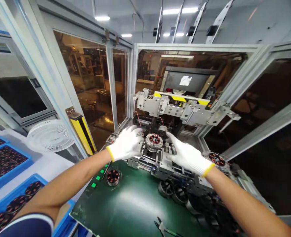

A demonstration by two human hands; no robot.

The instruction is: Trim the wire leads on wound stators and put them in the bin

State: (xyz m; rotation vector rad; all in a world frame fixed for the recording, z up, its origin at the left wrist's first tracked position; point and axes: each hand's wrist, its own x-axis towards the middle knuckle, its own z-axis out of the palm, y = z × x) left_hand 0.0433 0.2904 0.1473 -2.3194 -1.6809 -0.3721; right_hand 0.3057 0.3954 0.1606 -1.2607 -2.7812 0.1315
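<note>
Copper-wound stator [154, 141] sits on the metal fixture [145, 158], between the open, gloved left hand [125, 143] and right hand [189, 158], neither clamped on it.

Whether the metal coil ring [154, 141] between the left hand [125, 143] and the right hand [189, 157] is being touched cannot be told from this view. The machine base [145, 161] beneath both hands is partly hidden by the gloves. Far beyond the hands, the paper label [185, 80] is too small to be read (no print can be made out). Below the right hand, the black rings [166, 188] fade into shadow, so they cannot be counted. Below the hands, the pliers [160, 225] are cut off by the lower edge. Left of the left hand, the blue trays [2, 161] are cut off by the left edge, and the items in them are only partly shown.
</note>
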